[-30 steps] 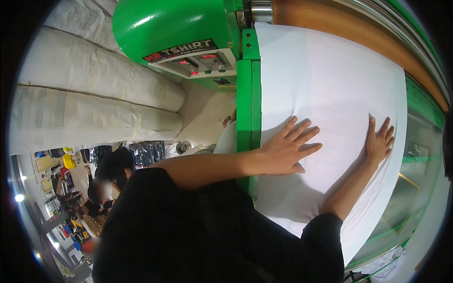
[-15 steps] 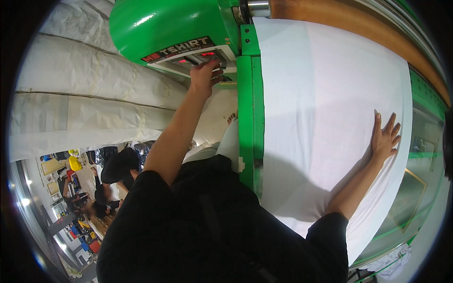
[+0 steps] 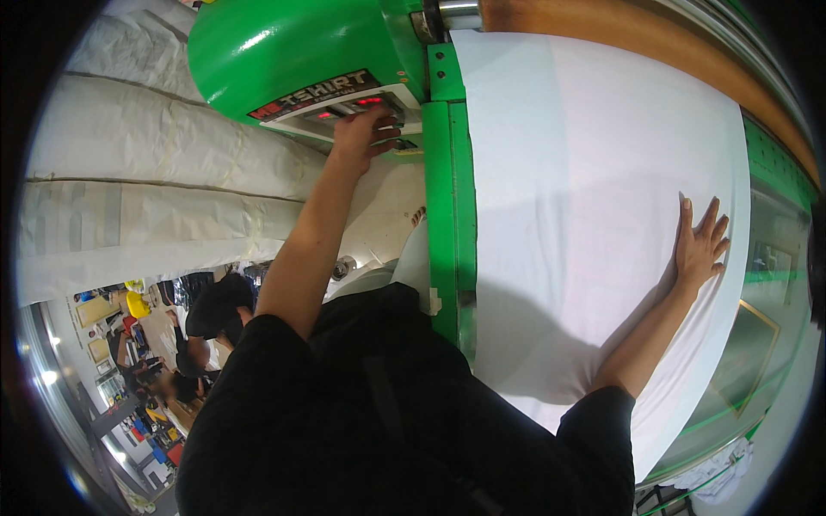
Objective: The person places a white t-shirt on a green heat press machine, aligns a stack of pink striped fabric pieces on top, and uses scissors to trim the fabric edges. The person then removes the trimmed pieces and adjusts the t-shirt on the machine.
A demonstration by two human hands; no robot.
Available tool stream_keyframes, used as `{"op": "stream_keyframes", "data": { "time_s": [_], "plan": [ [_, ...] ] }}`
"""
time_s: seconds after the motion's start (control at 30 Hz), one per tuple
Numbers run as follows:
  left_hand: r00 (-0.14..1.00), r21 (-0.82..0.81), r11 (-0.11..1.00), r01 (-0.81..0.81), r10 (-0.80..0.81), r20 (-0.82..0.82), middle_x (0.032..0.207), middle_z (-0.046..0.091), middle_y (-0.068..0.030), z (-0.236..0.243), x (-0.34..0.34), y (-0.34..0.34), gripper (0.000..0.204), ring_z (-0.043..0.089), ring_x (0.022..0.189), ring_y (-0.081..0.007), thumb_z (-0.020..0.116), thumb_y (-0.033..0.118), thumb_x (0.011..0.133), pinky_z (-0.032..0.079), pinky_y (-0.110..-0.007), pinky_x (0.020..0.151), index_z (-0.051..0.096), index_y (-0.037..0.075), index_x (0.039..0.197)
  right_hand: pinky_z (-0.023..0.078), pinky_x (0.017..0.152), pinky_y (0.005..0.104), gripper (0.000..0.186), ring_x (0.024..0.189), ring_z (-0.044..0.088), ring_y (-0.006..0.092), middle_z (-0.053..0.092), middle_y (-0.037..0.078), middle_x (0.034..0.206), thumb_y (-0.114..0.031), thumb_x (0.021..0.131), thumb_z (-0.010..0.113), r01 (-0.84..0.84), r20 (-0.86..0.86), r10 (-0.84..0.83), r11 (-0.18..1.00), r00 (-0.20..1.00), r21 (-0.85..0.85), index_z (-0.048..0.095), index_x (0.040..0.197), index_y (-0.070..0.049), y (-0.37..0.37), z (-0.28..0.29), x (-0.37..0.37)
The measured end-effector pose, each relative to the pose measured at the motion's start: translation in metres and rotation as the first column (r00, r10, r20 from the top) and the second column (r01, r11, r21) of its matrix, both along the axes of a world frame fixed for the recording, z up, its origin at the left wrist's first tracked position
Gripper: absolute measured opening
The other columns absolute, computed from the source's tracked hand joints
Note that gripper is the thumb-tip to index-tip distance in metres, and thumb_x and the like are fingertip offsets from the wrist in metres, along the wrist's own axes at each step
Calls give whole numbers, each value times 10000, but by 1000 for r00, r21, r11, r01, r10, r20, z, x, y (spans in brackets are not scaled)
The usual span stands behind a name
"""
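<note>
My left hand (image 3: 361, 138) reaches out to the control panel (image 3: 320, 121) on the end of a green machine housing (image 3: 292, 52). Its fingers are stretched and somewhat apart, with nothing visible in them. The fingertips lie over the panel's lower right part, beside red lit displays; whether they press anything cannot be made out. A wide sheet of white fabric (image 3: 594, 146) covers the machine's bed. Near that sheet's right edge, my right hand (image 3: 701, 248) rests flat with spread fingers, and small creases run down the cloth below it.
A brown roller (image 3: 568, 17) runs along the top, just beyond the fabric. Green frame (image 3: 449, 215) borders the cloth's left side. Large wrapped rolls (image 3: 146, 138) lie at the left. Behind, at lower left, other people in dark clothes are near a cluttered table (image 3: 185, 421).
The view has shifted slightly, so the machine sits a little further left. My left hand's fingers have dropped a bit on the panel. My right hand stays flat on the fabric.
</note>
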State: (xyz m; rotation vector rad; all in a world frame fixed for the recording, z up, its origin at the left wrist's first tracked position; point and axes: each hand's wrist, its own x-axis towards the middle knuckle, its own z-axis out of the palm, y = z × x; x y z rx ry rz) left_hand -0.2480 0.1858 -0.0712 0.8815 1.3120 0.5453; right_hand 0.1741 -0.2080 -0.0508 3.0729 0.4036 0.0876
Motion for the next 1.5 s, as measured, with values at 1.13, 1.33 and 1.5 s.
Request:
{"op": "stream_keyframes", "data": {
  "time_s": [1.13,1.33,1.5],
  "plan": [
    [997,9,997,74,-74,17,1096,725,-150,-5,-11,10,318,729,979,-303,695,218,948,584,-469,888,663,14,1190,126,1223,724,970,1587,158,430,209,100,1735,-905,856,400,-1,5,1,1000,1000,-6,259,1654,-372,13,-5,11],
    [997,5,997,75,-75,10,1097,726,-147,-5,-10,9,313,727,981,-299,693,223,949,579,-460,877,666,17,1184,130,1224,722,958,1585,163,434,217,101,1732,-899,865,395,-13,20,13,1000,1000,-6,261,1653,-370,14,-7,12],
    [998,-10,998,56,-55,20,1024,719,-113,-5,-12,7,276,712,858,-265,695,250,959,550,-417,747,674,28,1121,130,1219,726,964,1582,169,441,216,107,1732,-894,869,403,-17,7,17,1000,1000,2,261,1656,-356,20,-2,10]
  ]
}}
